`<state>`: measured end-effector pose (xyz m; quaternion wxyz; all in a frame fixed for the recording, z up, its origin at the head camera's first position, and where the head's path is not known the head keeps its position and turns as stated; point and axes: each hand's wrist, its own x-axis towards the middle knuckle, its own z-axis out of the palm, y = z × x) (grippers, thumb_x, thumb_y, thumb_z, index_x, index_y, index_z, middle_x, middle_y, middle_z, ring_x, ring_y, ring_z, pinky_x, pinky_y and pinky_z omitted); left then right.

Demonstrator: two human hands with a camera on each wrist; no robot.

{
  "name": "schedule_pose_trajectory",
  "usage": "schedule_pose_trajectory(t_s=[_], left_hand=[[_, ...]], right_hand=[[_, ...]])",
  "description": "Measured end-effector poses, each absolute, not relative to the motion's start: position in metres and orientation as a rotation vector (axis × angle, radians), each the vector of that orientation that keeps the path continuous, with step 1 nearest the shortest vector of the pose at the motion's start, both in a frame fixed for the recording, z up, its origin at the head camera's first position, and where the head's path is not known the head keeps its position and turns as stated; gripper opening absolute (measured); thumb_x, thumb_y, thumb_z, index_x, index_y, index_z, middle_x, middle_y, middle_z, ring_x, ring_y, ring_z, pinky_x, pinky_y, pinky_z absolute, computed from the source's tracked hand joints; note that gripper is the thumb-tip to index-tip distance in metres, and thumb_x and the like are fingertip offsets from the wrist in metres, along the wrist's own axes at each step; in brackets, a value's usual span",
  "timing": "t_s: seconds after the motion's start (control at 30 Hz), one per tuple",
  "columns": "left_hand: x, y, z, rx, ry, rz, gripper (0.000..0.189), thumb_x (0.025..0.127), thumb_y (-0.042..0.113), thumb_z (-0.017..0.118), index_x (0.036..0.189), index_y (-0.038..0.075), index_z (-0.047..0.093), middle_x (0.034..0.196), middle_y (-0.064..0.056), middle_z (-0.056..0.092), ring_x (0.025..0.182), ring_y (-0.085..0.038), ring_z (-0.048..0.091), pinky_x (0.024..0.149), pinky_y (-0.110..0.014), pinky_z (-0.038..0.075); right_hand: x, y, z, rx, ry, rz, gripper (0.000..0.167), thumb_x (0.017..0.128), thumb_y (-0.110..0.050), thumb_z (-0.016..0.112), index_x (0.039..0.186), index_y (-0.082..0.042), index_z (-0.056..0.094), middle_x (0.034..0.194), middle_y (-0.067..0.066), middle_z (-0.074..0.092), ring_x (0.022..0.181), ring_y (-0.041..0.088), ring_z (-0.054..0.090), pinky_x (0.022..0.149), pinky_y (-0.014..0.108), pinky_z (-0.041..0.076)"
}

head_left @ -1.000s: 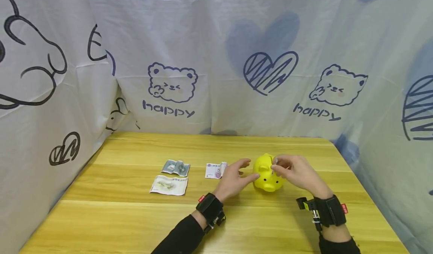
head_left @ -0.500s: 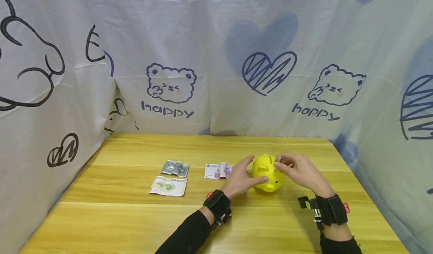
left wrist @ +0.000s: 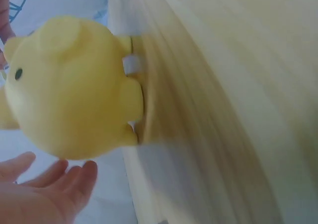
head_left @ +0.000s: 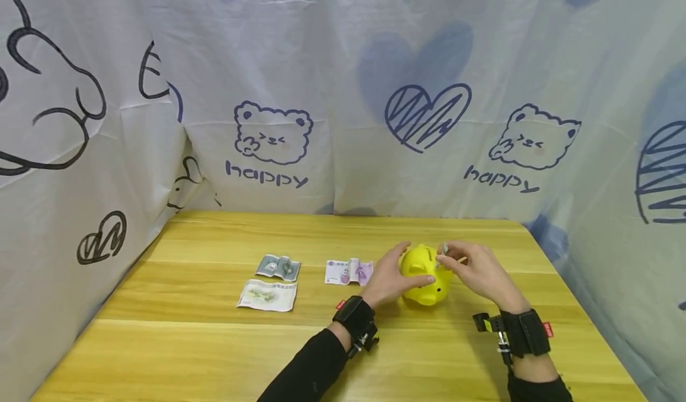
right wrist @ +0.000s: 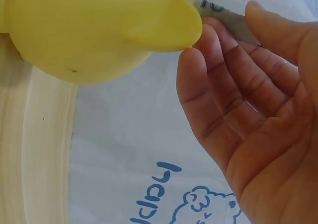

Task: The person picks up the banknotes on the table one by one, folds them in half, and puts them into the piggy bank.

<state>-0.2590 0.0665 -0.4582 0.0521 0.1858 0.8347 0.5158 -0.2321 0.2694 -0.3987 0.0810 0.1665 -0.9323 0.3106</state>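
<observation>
A yellow piggy bank (head_left: 415, 265) stands on the table with its snout toward me. My left hand (head_left: 390, 280) holds it from the left, thumb across its front and fingers behind its side. In the left wrist view, those fingertips are right at the pig's body (left wrist: 79, 100). My right hand (head_left: 477, 268) pinches a small folded greenish banknote (right wrist: 226, 21) between thumb and fingers. That note is beside the pig's head, just right of the slot (head_left: 429, 254) in its top. In the right wrist view, the fingertips sit close against the pig's ear (right wrist: 174, 25).
Left of my left hand lies a purple banknote (head_left: 343, 272) with a fold in it. Farther left, a grey-green banknote (head_left: 277, 268) lies just behind a pale one (head_left: 267, 295) on the wooden table (head_left: 214, 354). Printed cloth (head_left: 343, 152) hangs around the back and sides.
My left hand has moved right and come around the piggy bank, uncovering more of the purple banknote. The right hand has shifted slightly right with its folded banknote.
</observation>
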Motion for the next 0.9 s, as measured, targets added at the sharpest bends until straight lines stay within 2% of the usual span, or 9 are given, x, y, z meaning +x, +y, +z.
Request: schedule_pose_trajectory(t_s=[0.23,0.43,0.7,0.9], left_hand=[[-0.26,0.078,-0.462,0.567,2.495,1.608,0.096,0.077,0.049,0.08,0.153,0.015,0.032,0.149,-0.007,0.045,0.125,-0.02,0.052,0.099,-0.036,0.049],[-0.26,0.081,-0.464,0.601,2.49,1.572,0.095,0.075,0.046,0.083,0.151,0.017,0.035,0.139,-0.006,0.05,0.107,-0.014,0.054,0.085,-0.027,0.05],[-0.259,0.085,-0.468,0.587,2.503,1.536,0.102,0.076,0.047,0.081,0.155,0.016,0.025,0.152,-0.011,0.038,0.12,-0.021,0.049,0.095,-0.035,0.048],[-0.259,0.09,-0.472,0.545,2.498,1.564,0.106,0.075,0.047,0.083,0.157,0.017,0.022,0.154,-0.014,0.034,0.125,-0.025,0.047,0.1,-0.041,0.046]], right_hand=[[-0.234,0.271,-0.403,0.49,-2.754,0.911,0.018,0.098,-0.029,0.061,0.103,-0.013,0.069,0.09,-0.001,0.072,0.081,0.013,0.065,0.075,0.035,0.057],[-0.234,0.271,-0.404,0.476,-2.748,0.982,0.016,0.1,-0.029,0.058,0.099,-0.016,0.065,0.092,0.002,0.073,0.083,0.016,0.069,0.07,0.031,0.058],[-0.236,0.27,-0.406,0.454,-2.741,1.01,0.014,0.101,-0.027,0.056,0.099,-0.015,0.063,0.091,0.005,0.075,0.082,0.018,0.071,0.071,0.032,0.06],[-0.239,0.271,-0.41,0.443,-2.724,1.018,0.012,0.101,-0.025,0.057,0.1,-0.015,0.062,0.09,0.005,0.075,0.082,0.019,0.071,0.071,0.034,0.06]])
